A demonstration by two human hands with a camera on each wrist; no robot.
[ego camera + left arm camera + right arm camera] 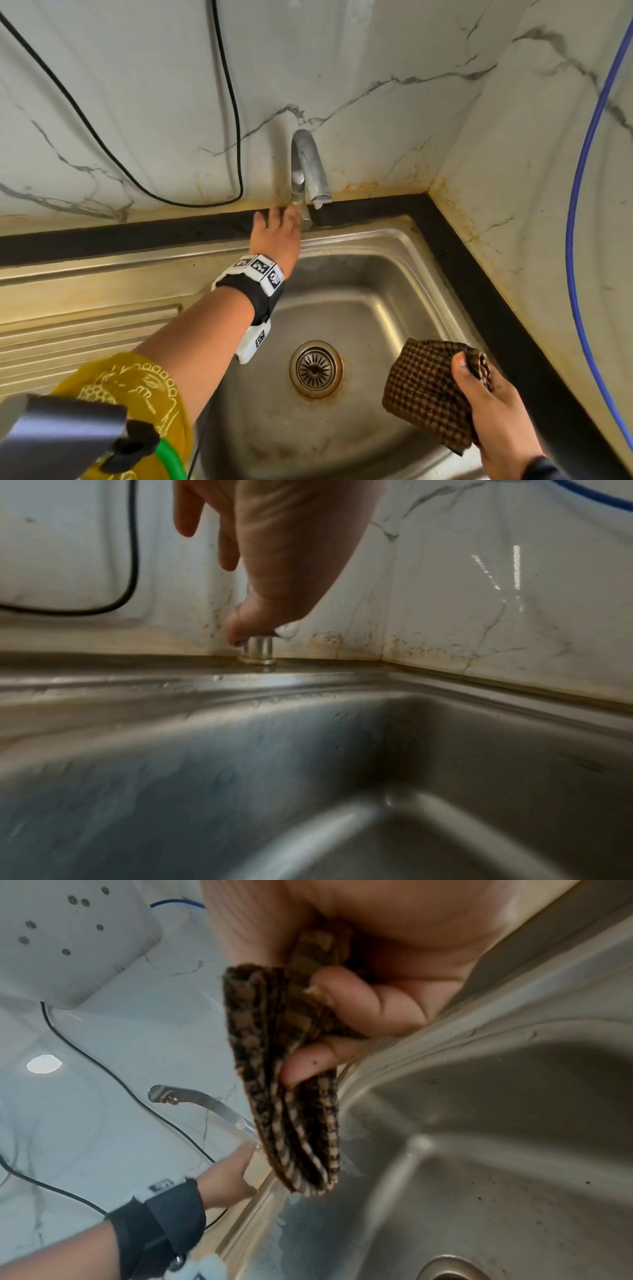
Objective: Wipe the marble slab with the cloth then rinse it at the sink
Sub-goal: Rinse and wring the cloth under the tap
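My right hand [486, 404] grips a folded brown checked cloth [424, 390] above the right side of the steel sink [359, 294]. In the right wrist view its fingers [359, 1001] curl round the cloth [291, 1123]. My left hand [277, 233] reaches across to the foot of the curved metal tap [308, 164]. The thumb touches the tap's short steel base [258, 647] while the other fingers [186, 520] stay fairly straight. I see no water at the spout. The basin looks dry around the drain [315, 369].
White veined marble walls [376, 68] meet in a corner behind the sink, above a black counter strip [479, 274]. A black cable [236, 137] hangs left of the tap and a blue hose [579, 205] runs down the right wall. A ribbed draining board [68, 325] lies left.
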